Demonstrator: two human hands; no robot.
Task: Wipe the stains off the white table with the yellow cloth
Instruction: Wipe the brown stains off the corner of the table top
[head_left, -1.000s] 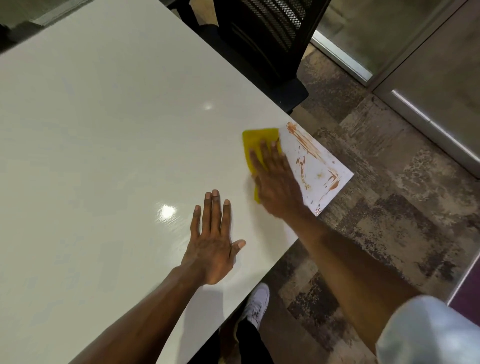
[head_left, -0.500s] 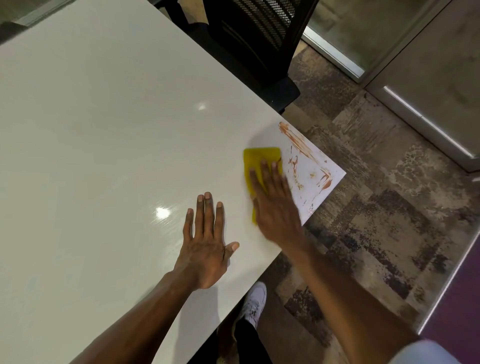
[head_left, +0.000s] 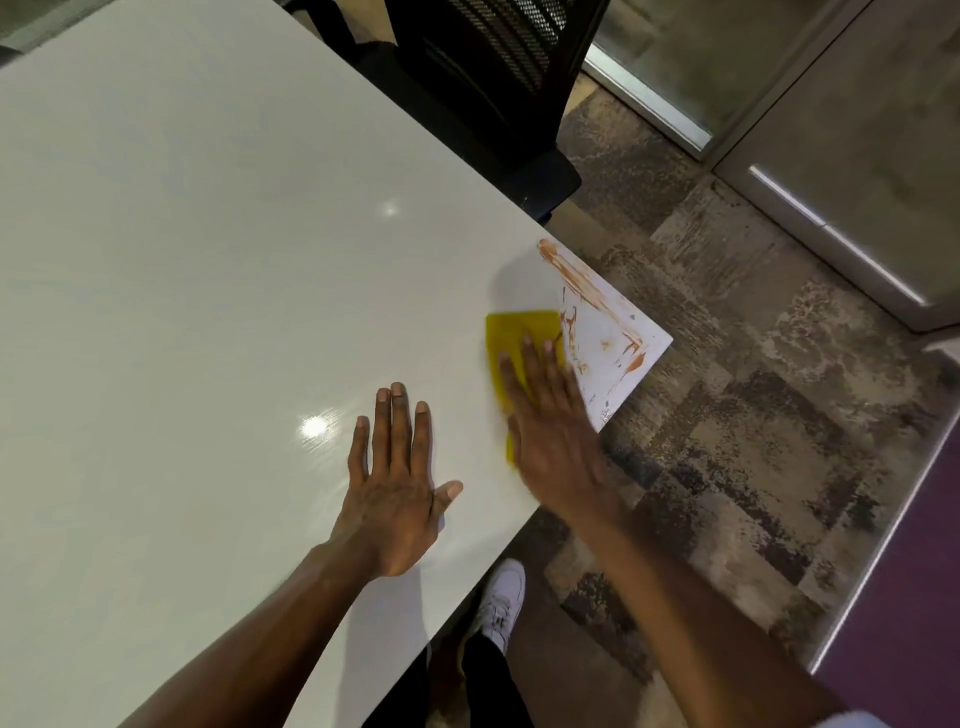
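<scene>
A glossy white table (head_left: 208, 260) fills the left of the view. Its right corner carries orange-brown smeared stains (head_left: 587, 291) along both edges. A folded yellow cloth (head_left: 519, 332) lies flat just left of the stains. My right hand (head_left: 556, 431) presses flat on the cloth's near half, fingers stretched out and together, covering much of it. My left hand (head_left: 395, 488) rests palm-down on the table to the left, fingers apart, holding nothing.
A black mesh office chair (head_left: 493, 83) stands behind the table's far edge. Patterned grey-brown carpet (head_left: 727, 441) lies to the right, with a glass partition's metal frame (head_left: 779, 208) beyond. My white shoe (head_left: 501, 597) shows under the table's near edge.
My right hand has drawn the cloth toward me, away from the far edge. More smears show along the far edge of the corner. The left hand has stayed put.
</scene>
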